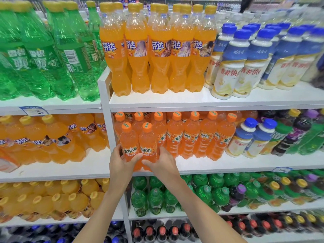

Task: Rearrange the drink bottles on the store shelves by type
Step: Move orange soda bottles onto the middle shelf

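Observation:
Two orange Mirinda bottles stand side by side at the front left of the middle shelf (228,164). My left hand (121,161) is wrapped around the left bottle (128,142) near its base. The right bottle (148,143) is gripped low by my right hand (162,162). Behind and to the right stands a row of the same orange Mirinda bottles (191,135). On the shelf above are yellow-capped Fanta bottles (157,50).
Green Sprite bottles (40,53) fill the upper left. White milk-drink bottles with blue caps (245,58) stand upper right, two more (249,137) on the middle shelf beside purple and green bottles (298,132). Lower shelves hold green, orange and dark cola bottles. A white upright (107,120) divides the bays.

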`<state>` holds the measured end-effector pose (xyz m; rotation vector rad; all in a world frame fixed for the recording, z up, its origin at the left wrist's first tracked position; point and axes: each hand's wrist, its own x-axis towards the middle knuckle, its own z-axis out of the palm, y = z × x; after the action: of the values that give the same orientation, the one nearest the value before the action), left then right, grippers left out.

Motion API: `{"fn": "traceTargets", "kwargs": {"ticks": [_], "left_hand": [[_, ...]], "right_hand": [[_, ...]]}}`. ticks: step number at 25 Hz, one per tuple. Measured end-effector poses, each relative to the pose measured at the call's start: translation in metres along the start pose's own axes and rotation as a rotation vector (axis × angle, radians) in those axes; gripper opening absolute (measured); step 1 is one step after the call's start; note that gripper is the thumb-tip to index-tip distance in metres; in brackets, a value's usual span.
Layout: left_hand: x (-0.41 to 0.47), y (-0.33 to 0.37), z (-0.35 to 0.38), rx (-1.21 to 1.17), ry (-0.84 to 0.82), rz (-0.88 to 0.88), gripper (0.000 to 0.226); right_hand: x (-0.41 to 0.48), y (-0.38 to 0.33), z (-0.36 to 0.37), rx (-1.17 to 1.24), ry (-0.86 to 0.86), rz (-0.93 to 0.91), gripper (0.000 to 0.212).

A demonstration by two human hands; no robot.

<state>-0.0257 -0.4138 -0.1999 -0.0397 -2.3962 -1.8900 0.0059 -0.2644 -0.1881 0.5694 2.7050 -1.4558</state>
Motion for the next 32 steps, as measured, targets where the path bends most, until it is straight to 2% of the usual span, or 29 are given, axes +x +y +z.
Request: {"fn": "traceTargets", "kwargs": {"ticks": [5, 9, 11, 16, 22, 32], "left_hand": [[0.003, 0.000, -0.002, -0.004, -0.093, 0.011, 0.081], [0.007, -0.006, -0.007, 0.004, -0.125, 0.001, 0.084], [0.006, -0.010, -0.006, 0.046, -0.114, -0.001, 0.078], [0.004, -0.018, -0.002, 0.117, -0.045, -0.030, 0.047], [0.008, -0.019, -0.009, 0.095, -0.111, -0.030, 0.049], [0.001, -0.013, 0.000, 0.119, -0.109, -0.052, 0.051]], "right_hand": [[0.001, 0.005, -0.001, 0.009, -0.004, -0.027, 0.090], [0.001, 0.006, 0.003, 0.011, 0.027, -0.115, 0.064], [0.002, 0.007, 0.004, 0.023, 0.041, -0.142, 0.058], [0.007, 0.007, 0.010, 0.030, 0.087, -0.207, 0.052], [0.009, 0.011, 0.011, 0.048, 0.086, -0.224, 0.048], [0.005, 0.022, 0.002, 0.058, 0.088, -0.271, 0.047]]}}
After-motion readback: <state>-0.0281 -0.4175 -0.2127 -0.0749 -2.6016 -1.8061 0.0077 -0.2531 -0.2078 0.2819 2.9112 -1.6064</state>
